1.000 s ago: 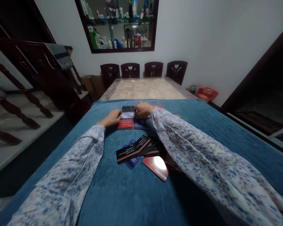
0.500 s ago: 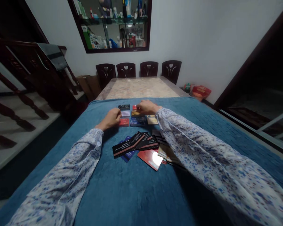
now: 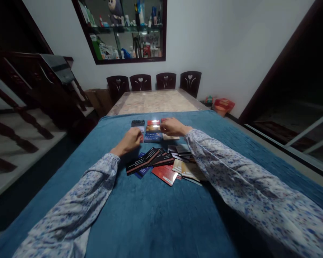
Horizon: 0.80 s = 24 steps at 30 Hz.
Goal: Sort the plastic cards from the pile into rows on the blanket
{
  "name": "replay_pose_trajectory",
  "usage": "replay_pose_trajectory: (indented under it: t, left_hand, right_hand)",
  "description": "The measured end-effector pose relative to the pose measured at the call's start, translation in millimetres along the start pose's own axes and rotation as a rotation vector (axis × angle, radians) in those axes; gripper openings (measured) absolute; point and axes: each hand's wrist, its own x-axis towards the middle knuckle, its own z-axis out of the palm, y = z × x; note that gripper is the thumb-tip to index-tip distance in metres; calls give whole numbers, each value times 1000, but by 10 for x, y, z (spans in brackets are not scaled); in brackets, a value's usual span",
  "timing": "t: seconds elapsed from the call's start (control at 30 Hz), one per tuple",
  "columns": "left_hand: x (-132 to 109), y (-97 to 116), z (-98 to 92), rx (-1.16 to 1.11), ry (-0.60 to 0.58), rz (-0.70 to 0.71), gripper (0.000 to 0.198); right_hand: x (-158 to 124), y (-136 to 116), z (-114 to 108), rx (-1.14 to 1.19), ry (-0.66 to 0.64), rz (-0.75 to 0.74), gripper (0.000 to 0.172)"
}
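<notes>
Small stacks of cards stand in rows on the blue cloth [image 3: 150, 215]. My left hand [image 3: 129, 141], fingers curled closed, is at the left column, beside a red stack [image 3: 141, 139] that it partly covers. Over the right column my right hand [image 3: 174, 127] has its fingers pinched together; whether a card is in them is hidden. Between the hands are a red stack [image 3: 153, 122], a gold stack [image 3: 153, 128] and a blue stack [image 3: 153, 137]. A black stack [image 3: 138, 123] is at the far left, a cream stack [image 3: 171, 137] below my right hand. Nearer lie fanned black cards [image 3: 140, 164].
A loose red card [image 3: 164, 174] and gold cards [image 3: 191, 170] lie near my right sleeve. Beyond the cloth is the bare marble tabletop [image 3: 158, 102], with several dark chairs [image 3: 191, 83] behind. A wooden railing [image 3: 16, 104] stands at left.
My right hand has moved right, from the middle column to the right one, uncovering the red and gold stacks. My left hand has shifted slightly nearer to me. The view has tilted a little.
</notes>
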Motion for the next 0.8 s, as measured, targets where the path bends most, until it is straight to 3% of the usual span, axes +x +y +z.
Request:
replay_pose_trajectory:
  t: [0.37,0.8]
  left_hand:
    - [-298,385,24,-37,-16,68,12]
    - [-634,694,41,-53,-46,122,14]
  right_hand:
    - [-406,-85,54,19,-45,25,23]
    - [-768,-199,168,53,12,16,20]
